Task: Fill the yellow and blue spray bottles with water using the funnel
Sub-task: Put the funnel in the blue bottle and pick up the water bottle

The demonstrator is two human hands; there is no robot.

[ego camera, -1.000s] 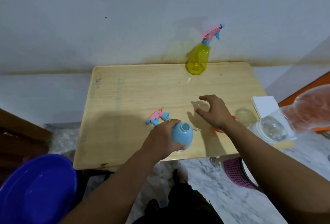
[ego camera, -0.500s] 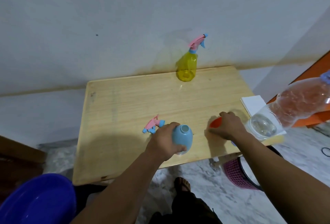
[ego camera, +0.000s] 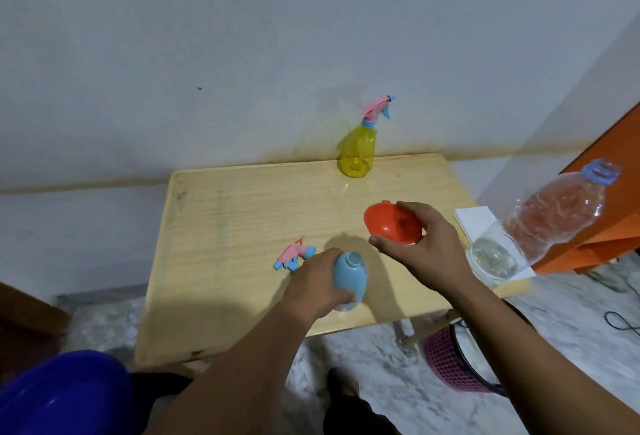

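The small pale-blue plastic spray bottle [ego camera: 349, 281], uncapped, is held upright near the wooden table's [ego camera: 242, 213] front edge, the left hand [ego camera: 317, 284] curled round its body. It is judged light, thin-walled and easily tipped. The orange plastic funnel [ego camera: 393, 228], pinched at its rim by the right hand [ego camera: 424, 252], is held at two o'clock from the bottle mouth, apart from it.

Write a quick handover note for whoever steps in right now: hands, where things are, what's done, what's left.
Left hand grips the open blue bottle upright on the table.
Right hand holds the orange funnel above the table, not yet in the neck.
Blue bottle's sprayer lies beside it; yellow bottle stands capped at the back; water bottle lies at the right.
Left: seat funnel, pour, fill both.
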